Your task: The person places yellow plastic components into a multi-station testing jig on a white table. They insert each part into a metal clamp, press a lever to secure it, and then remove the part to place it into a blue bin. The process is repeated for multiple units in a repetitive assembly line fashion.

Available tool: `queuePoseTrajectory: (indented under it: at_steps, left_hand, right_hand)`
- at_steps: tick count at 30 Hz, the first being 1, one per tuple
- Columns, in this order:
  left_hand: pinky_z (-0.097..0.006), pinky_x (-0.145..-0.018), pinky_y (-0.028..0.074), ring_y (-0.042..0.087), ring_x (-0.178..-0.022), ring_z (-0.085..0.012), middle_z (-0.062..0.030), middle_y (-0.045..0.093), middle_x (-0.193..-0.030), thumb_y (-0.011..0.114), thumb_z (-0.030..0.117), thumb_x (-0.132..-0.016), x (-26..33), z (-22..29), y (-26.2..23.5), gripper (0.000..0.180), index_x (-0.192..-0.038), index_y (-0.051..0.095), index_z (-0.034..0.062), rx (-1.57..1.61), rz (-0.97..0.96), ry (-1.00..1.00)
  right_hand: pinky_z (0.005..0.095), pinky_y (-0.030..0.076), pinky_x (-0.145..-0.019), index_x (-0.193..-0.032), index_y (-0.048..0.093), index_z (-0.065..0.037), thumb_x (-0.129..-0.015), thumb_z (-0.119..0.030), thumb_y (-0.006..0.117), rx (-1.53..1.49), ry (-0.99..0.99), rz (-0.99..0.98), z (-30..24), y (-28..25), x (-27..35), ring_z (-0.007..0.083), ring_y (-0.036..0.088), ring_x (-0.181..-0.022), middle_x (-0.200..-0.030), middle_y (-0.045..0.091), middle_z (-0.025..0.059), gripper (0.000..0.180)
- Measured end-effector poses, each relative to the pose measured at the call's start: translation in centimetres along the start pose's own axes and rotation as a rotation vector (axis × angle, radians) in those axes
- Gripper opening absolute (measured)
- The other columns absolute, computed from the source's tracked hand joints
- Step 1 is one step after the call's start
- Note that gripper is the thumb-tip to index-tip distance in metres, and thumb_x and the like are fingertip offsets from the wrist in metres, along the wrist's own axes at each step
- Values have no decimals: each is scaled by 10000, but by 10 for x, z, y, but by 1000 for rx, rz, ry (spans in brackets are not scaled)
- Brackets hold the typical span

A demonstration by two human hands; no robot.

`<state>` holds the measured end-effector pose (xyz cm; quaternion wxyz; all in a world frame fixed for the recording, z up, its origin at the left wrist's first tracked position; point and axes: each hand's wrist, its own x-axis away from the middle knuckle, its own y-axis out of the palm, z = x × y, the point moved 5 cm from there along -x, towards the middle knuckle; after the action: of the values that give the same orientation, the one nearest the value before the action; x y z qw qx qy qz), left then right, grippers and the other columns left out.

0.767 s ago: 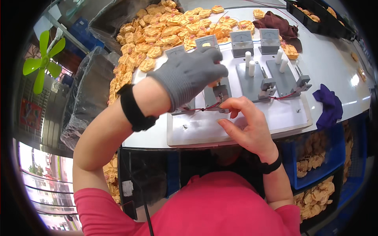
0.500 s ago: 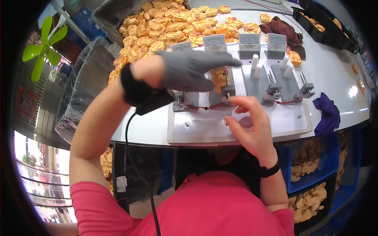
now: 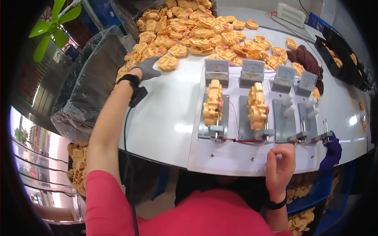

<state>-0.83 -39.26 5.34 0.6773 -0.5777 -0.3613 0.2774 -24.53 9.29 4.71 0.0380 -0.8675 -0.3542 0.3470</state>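
Note:
My left hand, in a grey glove, reaches out to the near left edge of a heap of yellow-orange plastic housings. Its thumb and fingers are apart, close to a single housing, and no part shows between them. Bare, with fingers curled, my right hand hovers at the front of a white test board; nothing shows in it. On the board's two left fixtures stand upright housings, a left one and a right one. The two right fixtures carry white pegs and no housing.
Panel meters stand behind the fixtures. A purple cloth lies at the board's right, a brown cloth farther back. Black trays sit far right. Plastic-lined bins flank the table on the left.
My left hand has swung from above the left fixtures to the heap, uncovering the housings there. My right hand has drawn back from a fixture and curled its fingers. The whole view has shifted.

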Motion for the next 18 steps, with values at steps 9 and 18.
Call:
queuePoseTrajectory:
  at_steps: [9,18]
  left_hand:
    - [-413,-1064,426,481,-1294,-352,-165,429,-1406,684,234,-757,-33,75,35,647,-1373,486,224,-1,8,-100]
    - [-405,-949,504,612,-1121,-276,-184,531,-1291,638,239,-821,50,55,18,552,-1329,483,86,404,128,-24]
  right_hand:
    - [321,443,-701,-914,562,-29,-806,39,647,106,-1,-12,-1,-2,2,242,545,-754,-833,565,97,153]
    - [324,456,-705,-920,570,-23,-807,49,658,60,-67,-27,-5,2,0,231,559,-754,-839,586,93,160]
